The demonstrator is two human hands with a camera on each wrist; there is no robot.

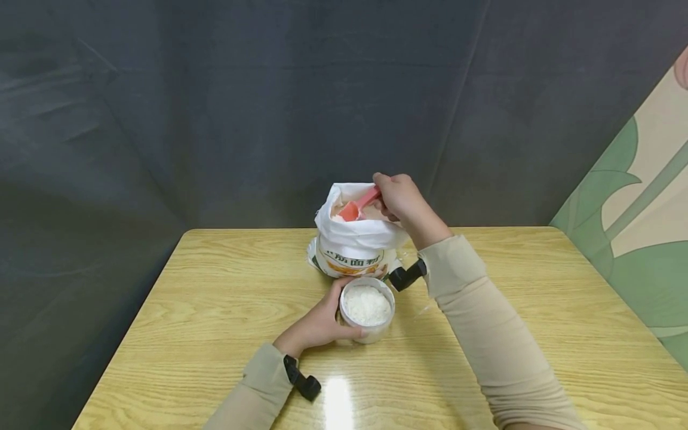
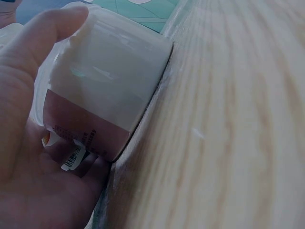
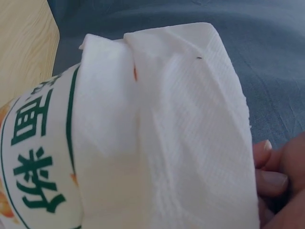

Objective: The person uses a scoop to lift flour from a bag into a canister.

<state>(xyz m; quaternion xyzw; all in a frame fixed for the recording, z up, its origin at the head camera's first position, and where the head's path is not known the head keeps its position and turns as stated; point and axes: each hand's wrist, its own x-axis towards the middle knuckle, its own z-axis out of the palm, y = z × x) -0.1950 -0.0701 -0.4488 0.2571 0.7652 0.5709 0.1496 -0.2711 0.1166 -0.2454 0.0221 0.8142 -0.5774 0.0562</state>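
Note:
A white flour bag with its top rolled down stands open near the table's back edge. Over its mouth, my right hand grips the handle of a pink measuring scoop, whose bowl is inside the bag's opening with some white flour by it. In the right wrist view the folded bag rim hides the scoop, and only a few fingers show. My left hand holds a clear round tub of white flour from its left side, thumb in front. The tub sits upright on the table, just in front of the bag.
The wooden table carries the bag and tub. A dark cloth hangs behind its back edge and along the left. On the right is a wall with painted green leaves. Black wrist cameras are strapped to both sleeves.

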